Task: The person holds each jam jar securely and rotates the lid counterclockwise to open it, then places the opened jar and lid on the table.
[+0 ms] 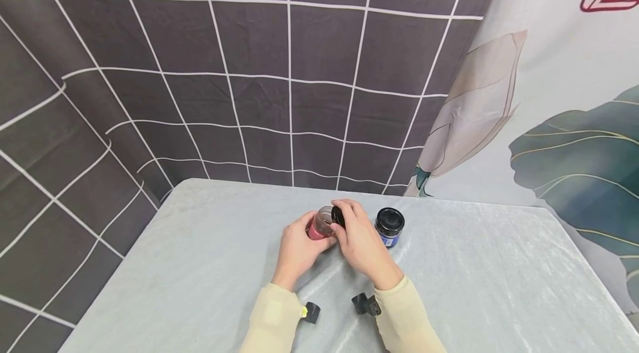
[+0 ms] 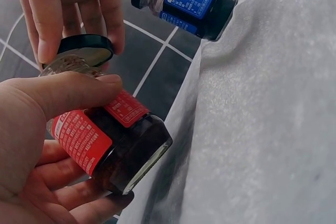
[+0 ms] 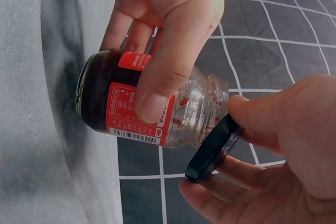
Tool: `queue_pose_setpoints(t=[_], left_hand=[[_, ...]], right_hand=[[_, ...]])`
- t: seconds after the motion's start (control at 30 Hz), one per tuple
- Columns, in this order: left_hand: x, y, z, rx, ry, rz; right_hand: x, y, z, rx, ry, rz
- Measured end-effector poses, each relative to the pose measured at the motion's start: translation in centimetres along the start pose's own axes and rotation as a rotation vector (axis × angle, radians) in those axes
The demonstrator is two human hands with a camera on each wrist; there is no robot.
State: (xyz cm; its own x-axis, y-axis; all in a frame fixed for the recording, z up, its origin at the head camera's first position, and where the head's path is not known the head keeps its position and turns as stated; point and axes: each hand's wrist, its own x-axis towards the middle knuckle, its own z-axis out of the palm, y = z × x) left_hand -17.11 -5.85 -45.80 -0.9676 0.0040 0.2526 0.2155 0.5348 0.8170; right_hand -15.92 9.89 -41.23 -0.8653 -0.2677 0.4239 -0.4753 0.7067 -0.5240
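Jar (image 1: pixel 323 222) with a red label tilts just below the centre of the head view, fingers and thumb of the left hand (image 1: pixel 298 246) curled round it. The right hand (image 1: pixel 363 243), partly closed, pinches the tilted black lid (image 3: pixel 212 149) by its rim at the mouth. Right of them stands a blue-labelled jar (image 1: pixel 390 224).

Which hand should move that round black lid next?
Probably the right hand: it holds the round black lid by the edge. The left hand is busy gripping the clear glass jar with the red label.
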Motion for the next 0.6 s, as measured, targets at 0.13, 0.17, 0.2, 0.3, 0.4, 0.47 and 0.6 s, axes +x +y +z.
queue_pose_setpoints(t=[0.13, 0.17, 0.2, 0.3, 0.4, 0.47, 0.6], left_hand=[[0.03, -0.13, -0.06, -0.002, 0.004, 0.0], [0.02, -0.12, -0.08, -0.003, 0.006, -0.001], [0.03, -0.13, -0.11, -0.004, 0.008, 0.001], [0.03, -0.11, -0.16, -0.003, 0.013, 0.001], [0.04, -0.16, -0.17, -0.004, 0.016, -0.001], [0.04, -0.2, -0.17, -0.006, 0.018, -0.003], [0.04, -0.25, -0.18, -0.01, 0.018, -0.005]], right_hand=[[0.01, 0.04, 0.03, 0.002, -0.001, 0.01], [0.0, 0.05, 0.04, 0.001, 0.0, 0.013], [0.01, 0.07, 0.05, 0.001, 0.0, 0.015], [0.01, 0.14, 0.11, -0.003, 0.002, 0.019], [0.0, 0.2, 0.16, -0.005, 0.004, 0.02], [-0.02, 0.24, 0.19, -0.006, 0.005, 0.02], [-0.05, 0.29, 0.22, -0.006, 0.005, 0.02]])
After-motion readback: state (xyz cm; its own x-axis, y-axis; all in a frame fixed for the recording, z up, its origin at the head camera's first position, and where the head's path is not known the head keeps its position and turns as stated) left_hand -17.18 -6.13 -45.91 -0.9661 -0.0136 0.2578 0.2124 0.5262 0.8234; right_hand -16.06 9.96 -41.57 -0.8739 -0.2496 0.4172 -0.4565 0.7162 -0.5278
